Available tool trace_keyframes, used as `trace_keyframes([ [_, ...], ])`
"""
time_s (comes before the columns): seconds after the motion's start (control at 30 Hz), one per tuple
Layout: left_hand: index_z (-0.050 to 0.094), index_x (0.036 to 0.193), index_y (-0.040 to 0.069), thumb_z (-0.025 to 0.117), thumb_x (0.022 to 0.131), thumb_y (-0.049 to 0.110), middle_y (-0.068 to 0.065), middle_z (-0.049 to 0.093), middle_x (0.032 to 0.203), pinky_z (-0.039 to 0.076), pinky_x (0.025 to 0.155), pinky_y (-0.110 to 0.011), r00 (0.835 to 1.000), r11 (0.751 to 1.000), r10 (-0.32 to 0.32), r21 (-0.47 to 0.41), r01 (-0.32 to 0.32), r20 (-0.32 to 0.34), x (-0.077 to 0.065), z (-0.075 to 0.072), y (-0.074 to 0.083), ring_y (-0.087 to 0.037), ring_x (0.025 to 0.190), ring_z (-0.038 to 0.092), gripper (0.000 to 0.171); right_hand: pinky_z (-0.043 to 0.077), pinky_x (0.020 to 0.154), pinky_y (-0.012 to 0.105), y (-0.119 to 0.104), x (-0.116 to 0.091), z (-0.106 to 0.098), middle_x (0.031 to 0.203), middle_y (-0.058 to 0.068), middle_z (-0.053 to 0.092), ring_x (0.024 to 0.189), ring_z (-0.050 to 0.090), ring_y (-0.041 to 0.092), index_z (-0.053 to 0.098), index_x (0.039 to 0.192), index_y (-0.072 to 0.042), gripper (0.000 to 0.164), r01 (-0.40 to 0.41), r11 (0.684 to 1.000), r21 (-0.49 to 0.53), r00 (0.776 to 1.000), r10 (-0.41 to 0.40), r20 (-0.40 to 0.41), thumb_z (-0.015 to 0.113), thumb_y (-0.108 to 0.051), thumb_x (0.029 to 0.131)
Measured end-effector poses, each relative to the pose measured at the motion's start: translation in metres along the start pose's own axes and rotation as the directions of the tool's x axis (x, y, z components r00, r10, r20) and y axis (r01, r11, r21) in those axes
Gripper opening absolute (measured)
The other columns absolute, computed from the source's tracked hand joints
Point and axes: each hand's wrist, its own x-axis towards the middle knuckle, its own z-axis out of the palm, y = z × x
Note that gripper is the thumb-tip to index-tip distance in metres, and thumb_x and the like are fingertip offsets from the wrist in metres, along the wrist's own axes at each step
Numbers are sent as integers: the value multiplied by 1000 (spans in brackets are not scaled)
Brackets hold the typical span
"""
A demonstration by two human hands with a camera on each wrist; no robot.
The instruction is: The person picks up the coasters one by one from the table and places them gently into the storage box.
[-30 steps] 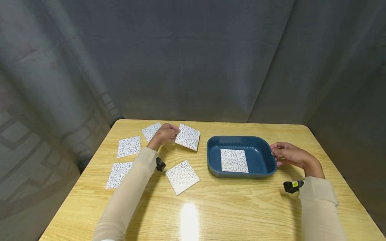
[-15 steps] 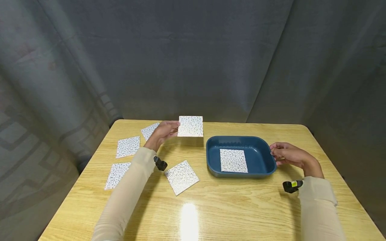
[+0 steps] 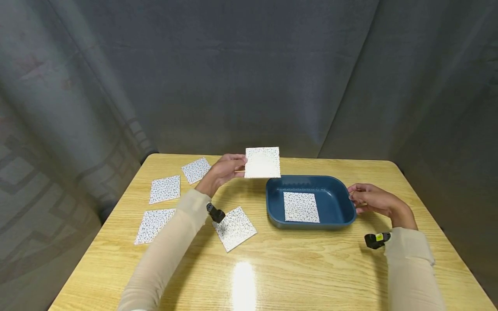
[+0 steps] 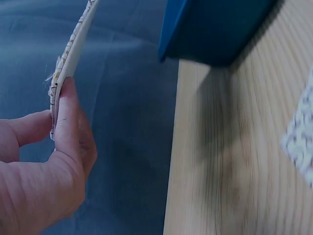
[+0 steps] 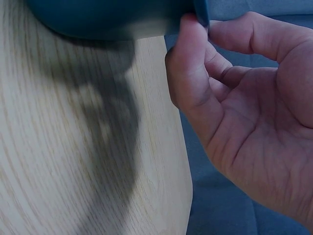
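Note:
In the head view my left hand [image 3: 225, 169] pinches a stiff, thin square coaster [image 3: 262, 163], white with a small print, by its left edge. It is held up off the table and overlaps the back left corner of a deep blue tray [image 3: 333, 224]. Seen from the left wrist, the held coaster [image 4: 73, 51] is edge-on, frayed along its side, between thumb and fingers. A second patterned coaster [image 3: 301, 207] lies flat inside the tray, toward its left. At the tray's right end my right hand [image 3: 375, 200] pinches the rim; the right wrist view shows thumb and fingertip on it.
On the wooden table [image 3: 311, 268] several more coasters lie flat: one left of the tray [image 3: 235, 229], others along the left side [image 3: 165, 189], one partly under the left sleeve [image 3: 153, 224]. A grey curtain [image 3: 249, 86] hangs behind the table.
My left hand has lifted the coaster off the left side and carried it right, turning it more level and square-on, to the tray's back left corner. The right hand stays on the rim.

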Motion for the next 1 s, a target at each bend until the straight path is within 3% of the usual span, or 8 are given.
trace_keyframes([
  [0.23,28,153,-4,50,105,10,-10,46,122,52,83,-27,999,1000,-2,7,2,54,-2,22,3,-17,95,51,55,58,75,32,0,-1,1,92,5,56,82,57,15,38,127,12,36,-4,1000,-1,1000,4,0,47,-9,100],
  [0.37,30,151,-5,49,105,9,-10,47,120,51,90,-33,998,1000,2,21,-3,64,-1,35,2,-16,94,52,52,58,75,32,0,-1,1,93,6,56,82,57,15,38,127,12,36,-7,1000,-2,1000,7,-1,47,-9,100],
  [0.53,36,147,-6,49,104,8,-14,49,129,50,100,-42,996,999,-2,33,-1,84,0,54,-3,-21,108,55,47,58,75,32,-1,-1,1,93,5,57,82,57,15,37,128,13,36,-7,1000,-3,1000,7,-5,47,-10,101],
  [0.7,37,144,-10,48,104,5,-20,48,134,52,100,-42,990,1000,1,18,-4,142,-2,74,-6,-27,117,56,44,58,75,31,-1,-1,0,93,6,57,82,58,15,37,128,13,37,-3,1000,-1,1000,3,-4,46,-9,100],
  [1.0,37,144,-8,47,104,5,-19,54,128,52,100,-44,987,999,-36,23,32,159,1,94,-15,-26,111,58,43,58,75,31,-1,-1,0,95,7,57,83,58,16,36,129,14,38,-5,1000,-1,1000,5,-2,46,-9,100],
])
